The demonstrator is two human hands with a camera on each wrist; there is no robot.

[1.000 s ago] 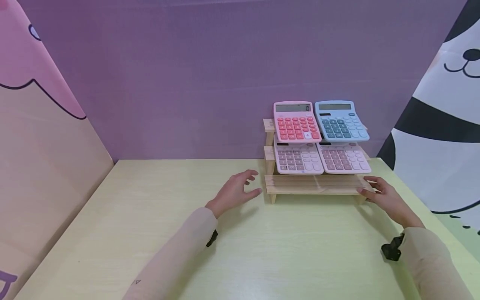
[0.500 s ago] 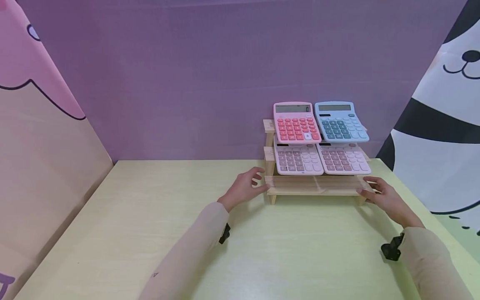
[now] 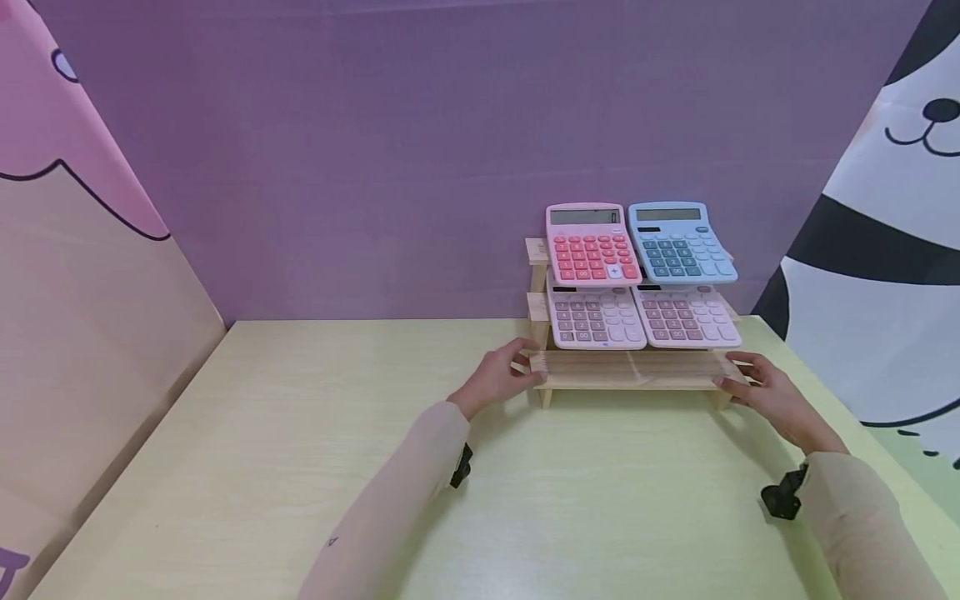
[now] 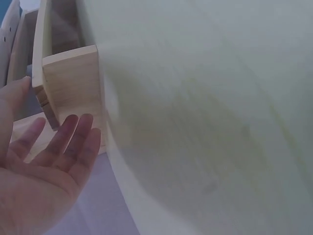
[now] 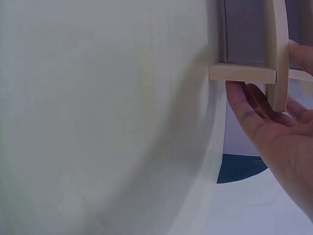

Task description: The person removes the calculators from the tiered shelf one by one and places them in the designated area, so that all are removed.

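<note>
Purple wall panels back a pale yellow-green desk [image 3: 300,467], where a stepped wooden rack [image 3: 626,371] stands at the far right. From the head view, a pink calculator [image 3: 592,243] and a blue calculator [image 3: 678,240] lie on the rack's top step, with two pale pink calculators [image 3: 645,315] below them. The left hand [image 3: 498,379] touches the rack's left end and the right hand [image 3: 772,396] its right end, fingers lightly bent.

At the left wrist, the left hand [image 4: 39,166] is spread, fingers straight, just beside the rack's leg [image 4: 73,85].

At the right wrist, the right hand [image 5: 274,132] cups the rack's end [image 5: 276,58], fingers beneath, thumb on the other side.
</note>
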